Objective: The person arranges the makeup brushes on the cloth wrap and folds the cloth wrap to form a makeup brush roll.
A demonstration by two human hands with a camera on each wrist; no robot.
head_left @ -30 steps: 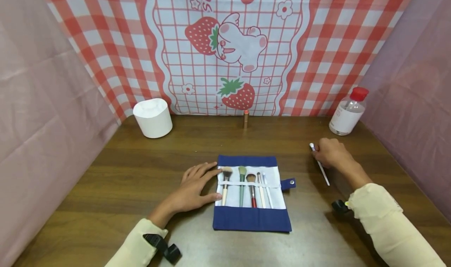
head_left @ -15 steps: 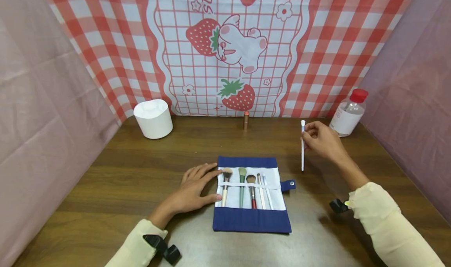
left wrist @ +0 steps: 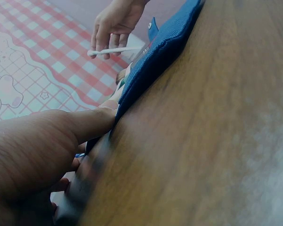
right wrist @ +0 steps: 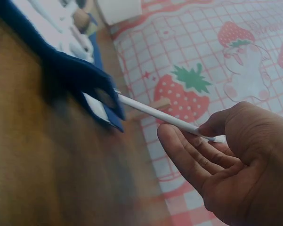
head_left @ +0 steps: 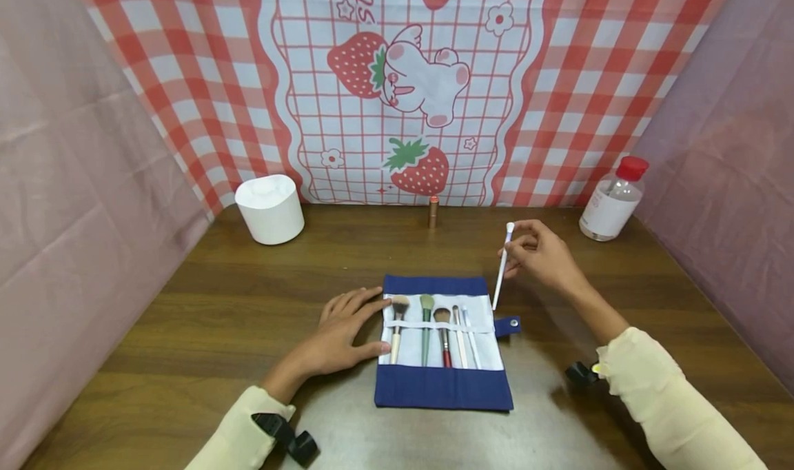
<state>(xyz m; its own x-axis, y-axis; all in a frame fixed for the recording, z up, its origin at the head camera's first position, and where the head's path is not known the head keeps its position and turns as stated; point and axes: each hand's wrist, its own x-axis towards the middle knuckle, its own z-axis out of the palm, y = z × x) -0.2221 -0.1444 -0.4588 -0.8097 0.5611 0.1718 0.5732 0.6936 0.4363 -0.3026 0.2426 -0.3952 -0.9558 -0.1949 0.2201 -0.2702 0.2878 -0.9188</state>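
My right hand [head_left: 542, 258] pinches a slim white makeup brush [head_left: 501, 270] between thumb and fingers, its small white tip up and its handle end down beside the roll's right edge. An unrolled navy brush roll [head_left: 443, 387] with a white lining lies on the table. Under its elastic strap sit several brushes: a cream-handled brush [head_left: 397, 332], a green brush [head_left: 426, 329], a red-handled brush [head_left: 444, 339] and two thin pale ones at the right. My left hand [head_left: 338, 332] rests with spread fingers at the roll's left edge, thumb touching it, also seen in the left wrist view.
A white tub [head_left: 269, 211] stands at the back left. An upright lipstick [head_left: 433, 212] is at the back middle, near the strawberry-print cloth. A clear bottle with a red cap [head_left: 611, 201] stands at the back right. The roll's snap tab [head_left: 509, 324] sticks out rightward.
My right hand has lifted the white brush off the table at the right, turned it nearly upright and carried it left to the roll. The left hand has stayed in place.
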